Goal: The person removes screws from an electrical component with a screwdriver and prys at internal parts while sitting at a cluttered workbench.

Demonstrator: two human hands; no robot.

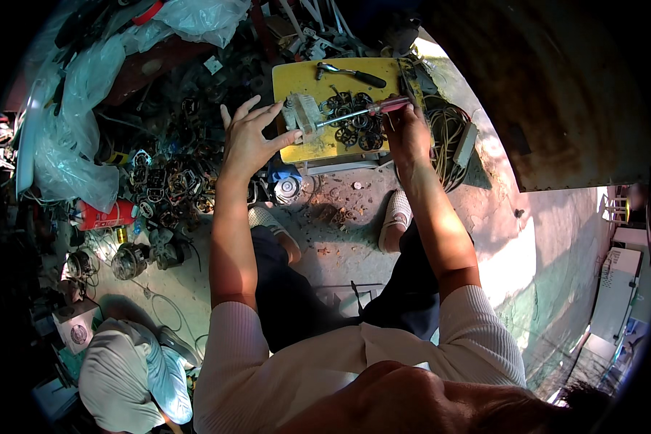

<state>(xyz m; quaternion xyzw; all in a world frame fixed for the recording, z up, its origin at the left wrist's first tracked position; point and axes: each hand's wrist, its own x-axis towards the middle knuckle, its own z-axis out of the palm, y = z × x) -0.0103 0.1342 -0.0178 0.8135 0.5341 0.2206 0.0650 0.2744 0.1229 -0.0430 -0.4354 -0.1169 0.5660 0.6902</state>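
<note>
My right hand (410,137) is closed around the red handle of a screwdriver (387,106). Its long metal shaft points left, and the tip meets a pale, dusty, block-shaped part (305,116) at the left side of a yellow board (325,153). Fingers spread, my left hand (252,137) is beside that part, with the thumb near its lower edge; whether the thumb touches it I cannot tell. Between the part and my right hand lie several dark round pieces (351,119). A ratchet wrench (351,74) with a black grip rests at the board's far edge.
Coiled cable (447,137) lies right of the board. Heaped dark metal parts (170,181), clear plastic sheeting (79,137) and a red cylindrical object (107,215) fill the left. A rusty panel (557,94) stands at the right. Another person (123,376) is low at the lower left.
</note>
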